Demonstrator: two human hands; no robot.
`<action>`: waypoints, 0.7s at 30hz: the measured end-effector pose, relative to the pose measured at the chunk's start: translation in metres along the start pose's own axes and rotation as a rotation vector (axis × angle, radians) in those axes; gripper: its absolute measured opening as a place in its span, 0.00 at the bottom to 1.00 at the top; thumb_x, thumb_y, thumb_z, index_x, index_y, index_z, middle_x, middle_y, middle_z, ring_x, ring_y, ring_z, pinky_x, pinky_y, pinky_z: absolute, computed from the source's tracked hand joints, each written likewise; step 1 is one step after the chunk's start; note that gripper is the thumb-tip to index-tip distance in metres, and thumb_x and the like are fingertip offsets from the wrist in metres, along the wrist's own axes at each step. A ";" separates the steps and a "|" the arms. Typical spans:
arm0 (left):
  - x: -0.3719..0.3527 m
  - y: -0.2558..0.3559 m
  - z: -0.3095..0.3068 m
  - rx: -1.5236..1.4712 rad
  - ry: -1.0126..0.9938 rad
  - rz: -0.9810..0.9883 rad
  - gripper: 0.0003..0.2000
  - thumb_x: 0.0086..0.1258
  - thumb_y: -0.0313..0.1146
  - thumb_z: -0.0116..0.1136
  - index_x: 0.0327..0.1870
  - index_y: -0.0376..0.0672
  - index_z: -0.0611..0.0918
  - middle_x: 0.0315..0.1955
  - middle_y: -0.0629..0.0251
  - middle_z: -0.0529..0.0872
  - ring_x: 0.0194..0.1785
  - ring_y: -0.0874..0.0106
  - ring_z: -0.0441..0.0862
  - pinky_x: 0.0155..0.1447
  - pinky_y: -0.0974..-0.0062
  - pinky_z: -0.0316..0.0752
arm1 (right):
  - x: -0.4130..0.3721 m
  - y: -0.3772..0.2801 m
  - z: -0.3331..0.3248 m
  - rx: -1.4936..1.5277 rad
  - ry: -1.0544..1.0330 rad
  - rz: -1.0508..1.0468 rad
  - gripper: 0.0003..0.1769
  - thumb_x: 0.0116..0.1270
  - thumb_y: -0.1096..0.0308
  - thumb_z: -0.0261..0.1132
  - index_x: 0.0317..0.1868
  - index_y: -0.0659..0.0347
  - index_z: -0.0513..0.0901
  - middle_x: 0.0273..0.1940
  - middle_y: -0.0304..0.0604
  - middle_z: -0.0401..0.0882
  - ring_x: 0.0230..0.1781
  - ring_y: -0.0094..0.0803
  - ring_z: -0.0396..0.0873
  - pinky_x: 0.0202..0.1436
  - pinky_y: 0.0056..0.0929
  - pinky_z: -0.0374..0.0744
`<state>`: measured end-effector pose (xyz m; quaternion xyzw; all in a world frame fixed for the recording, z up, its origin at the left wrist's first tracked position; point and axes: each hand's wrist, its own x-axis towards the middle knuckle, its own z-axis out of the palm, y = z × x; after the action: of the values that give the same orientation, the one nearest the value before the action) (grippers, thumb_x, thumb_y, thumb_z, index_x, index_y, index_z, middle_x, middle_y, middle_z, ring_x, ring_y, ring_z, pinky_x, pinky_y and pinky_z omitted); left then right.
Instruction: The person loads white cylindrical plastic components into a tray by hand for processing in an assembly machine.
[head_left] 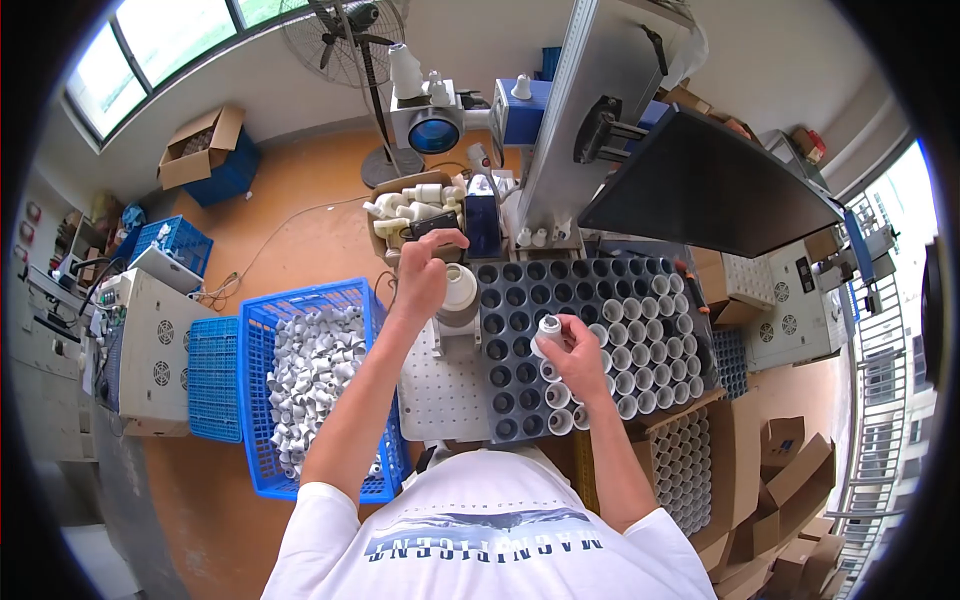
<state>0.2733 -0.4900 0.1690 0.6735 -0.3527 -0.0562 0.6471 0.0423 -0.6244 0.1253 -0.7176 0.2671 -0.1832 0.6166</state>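
Note:
My right hand (578,360) pinches a white bulb housing (549,326), its narrow end turned up, over the black tray (499,349). White cup-shaped housings (646,355) fill the tray's right and lower holes in rows; holes toward its left and back are dark. My left hand (424,278) is raised beside a round white fixture (459,288) with a housing-sized ring at its top. Its index finger reaches out to the right while the others bend in; nothing shows in its grasp. Below the fixture lies a perforated white plate (440,395).
A blue crate (255,400) full of loose white housings stands at the left. Behind the fixture sit a box of white parts (413,205) and a machine head with a lens (435,133). A monitor (715,185) overhangs the right. Cardboard boxes (740,470) are at lower right.

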 end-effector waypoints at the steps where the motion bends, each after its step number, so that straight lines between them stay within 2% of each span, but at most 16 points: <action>1: -0.002 -0.012 0.003 0.012 -0.085 -0.053 0.14 0.44 0.21 0.37 0.22 0.31 0.80 0.25 0.59 0.84 0.37 0.68 0.80 0.50 0.78 0.72 | 0.008 -0.016 0.010 0.030 0.006 -0.035 0.18 0.59 0.67 0.71 0.48 0.64 0.78 0.41 0.38 0.82 0.41 0.22 0.78 0.48 0.24 0.76; 2: -0.004 -0.017 0.005 0.024 -0.169 -0.106 0.12 0.44 0.21 0.37 0.19 0.31 0.79 0.23 0.60 0.83 0.34 0.68 0.80 0.46 0.78 0.73 | 0.016 -0.028 0.022 0.061 0.009 -0.069 0.18 0.59 0.67 0.71 0.48 0.63 0.78 0.41 0.37 0.82 0.41 0.22 0.78 0.49 0.24 0.76; 3: -0.006 -0.006 0.007 -0.075 -0.106 -0.059 0.10 0.43 0.22 0.37 0.13 0.31 0.76 0.17 0.61 0.80 0.26 0.70 0.76 0.37 0.79 0.70 | 0.025 -0.032 0.035 0.109 0.000 -0.137 0.19 0.60 0.67 0.71 0.49 0.63 0.79 0.41 0.37 0.81 0.41 0.22 0.78 0.49 0.24 0.76; 5: -0.008 0.012 -0.016 -0.147 0.002 0.008 0.11 0.43 0.23 0.37 0.13 0.32 0.76 0.17 0.61 0.80 0.26 0.71 0.75 0.36 0.80 0.70 | 0.044 -0.034 0.062 0.103 -0.001 -0.254 0.20 0.59 0.66 0.72 0.49 0.62 0.79 0.45 0.38 0.80 0.44 0.24 0.78 0.50 0.25 0.75; 6: -0.011 0.018 -0.032 -0.181 0.051 0.037 0.11 0.43 0.23 0.37 0.14 0.32 0.76 0.18 0.61 0.79 0.25 0.72 0.75 0.36 0.81 0.70 | 0.051 -0.038 0.075 0.040 -0.004 -0.323 0.20 0.58 0.66 0.72 0.49 0.62 0.80 0.50 0.42 0.78 0.48 0.29 0.78 0.53 0.27 0.74; 9: -0.037 0.014 -0.108 0.008 0.304 0.149 0.11 0.44 0.24 0.37 0.17 0.33 0.77 0.19 0.61 0.79 0.26 0.75 0.75 0.34 0.80 0.70 | 0.060 -0.036 0.104 -0.106 0.049 -0.504 0.21 0.56 0.64 0.74 0.49 0.61 0.81 0.54 0.46 0.77 0.53 0.37 0.76 0.58 0.31 0.73; 10: -0.054 -0.013 -0.145 0.008 0.395 0.020 0.12 0.44 0.24 0.38 0.22 0.33 0.78 0.22 0.61 0.80 0.27 0.74 0.75 0.35 0.80 0.70 | 0.062 -0.032 0.111 -0.125 0.072 -0.526 0.21 0.56 0.64 0.74 0.49 0.61 0.81 0.55 0.46 0.76 0.54 0.38 0.76 0.58 0.32 0.73; 11: -0.075 -0.017 -0.183 0.536 0.473 -0.148 0.14 0.46 0.24 0.38 0.25 0.32 0.80 0.26 0.60 0.82 0.30 0.71 0.77 0.40 0.78 0.72 | 0.064 -0.030 0.117 -0.145 0.094 -0.547 0.22 0.56 0.64 0.74 0.49 0.62 0.81 0.56 0.47 0.76 0.55 0.40 0.76 0.59 0.33 0.73; 12: -0.093 -0.044 -0.210 0.422 0.647 0.046 0.15 0.46 0.23 0.38 0.28 0.30 0.80 0.29 0.59 0.84 0.35 0.69 0.79 0.46 0.75 0.73 | 0.066 -0.030 0.121 -0.147 0.100 -0.548 0.22 0.56 0.63 0.75 0.49 0.62 0.81 0.56 0.47 0.76 0.55 0.40 0.76 0.60 0.33 0.73; 13: -0.125 -0.086 -0.251 0.489 0.723 0.013 0.15 0.48 0.22 0.38 0.30 0.29 0.80 0.32 0.56 0.84 0.39 0.67 0.81 0.51 0.72 0.74 | 0.066 -0.029 0.124 -0.150 0.107 -0.545 0.22 0.55 0.63 0.75 0.49 0.62 0.81 0.56 0.47 0.76 0.56 0.40 0.76 0.61 0.33 0.73; 15: -0.213 -0.160 -0.309 0.444 0.815 -0.190 0.14 0.55 0.23 0.39 0.33 0.30 0.81 0.33 0.56 0.84 0.39 0.65 0.81 0.52 0.70 0.74 | 0.063 -0.028 0.126 -0.144 0.106 -0.535 0.23 0.55 0.63 0.75 0.50 0.62 0.81 0.57 0.47 0.75 0.56 0.41 0.75 0.61 0.34 0.73; 16: -0.251 -0.169 -0.309 0.524 0.846 -0.298 0.12 0.59 0.24 0.40 0.30 0.31 0.80 0.31 0.57 0.83 0.40 0.65 0.80 0.50 0.69 0.74 | 0.063 -0.028 0.126 -0.134 0.103 -0.533 0.23 0.56 0.63 0.75 0.50 0.62 0.81 0.57 0.47 0.75 0.57 0.41 0.75 0.61 0.34 0.73; 17: -0.295 -0.182 -0.309 0.580 0.857 -0.531 0.10 0.62 0.26 0.42 0.28 0.32 0.78 0.31 0.56 0.81 0.41 0.64 0.79 0.50 0.67 0.73 | 0.063 -0.028 0.125 -0.124 0.104 -0.533 0.23 0.56 0.63 0.75 0.50 0.62 0.80 0.57 0.47 0.75 0.57 0.42 0.75 0.61 0.34 0.72; 19: -0.413 -0.223 -0.269 0.745 0.845 -0.770 0.10 0.60 0.31 0.50 0.34 0.31 0.75 0.34 0.49 0.79 0.42 0.55 0.77 0.52 0.62 0.70 | 0.063 -0.024 0.123 -0.125 0.093 -0.533 0.23 0.57 0.63 0.74 0.52 0.60 0.80 0.59 0.47 0.73 0.58 0.38 0.74 0.63 0.32 0.71; 20: -0.461 -0.231 -0.254 0.690 0.707 -0.942 0.11 0.58 0.31 0.53 0.35 0.31 0.73 0.34 0.48 0.78 0.42 0.54 0.77 0.48 0.60 0.71 | 0.062 -0.019 0.117 -0.147 0.054 -0.526 0.26 0.57 0.63 0.74 0.55 0.59 0.78 0.62 0.48 0.71 0.59 0.39 0.74 0.64 0.33 0.70; 21: -0.501 -0.239 -0.234 0.323 0.874 -1.161 0.12 0.60 0.31 0.53 0.37 0.30 0.72 0.36 0.48 0.78 0.41 0.55 0.77 0.48 0.58 0.70 | 0.062 -0.010 0.106 -0.246 0.093 -0.595 0.30 0.57 0.61 0.73 0.58 0.60 0.75 0.63 0.48 0.69 0.59 0.39 0.73 0.64 0.33 0.70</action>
<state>0.1211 -0.0418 -0.2029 0.7992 0.3454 -0.0636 0.4878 0.1553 -0.5773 0.1128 -0.8242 0.0935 -0.3542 0.4318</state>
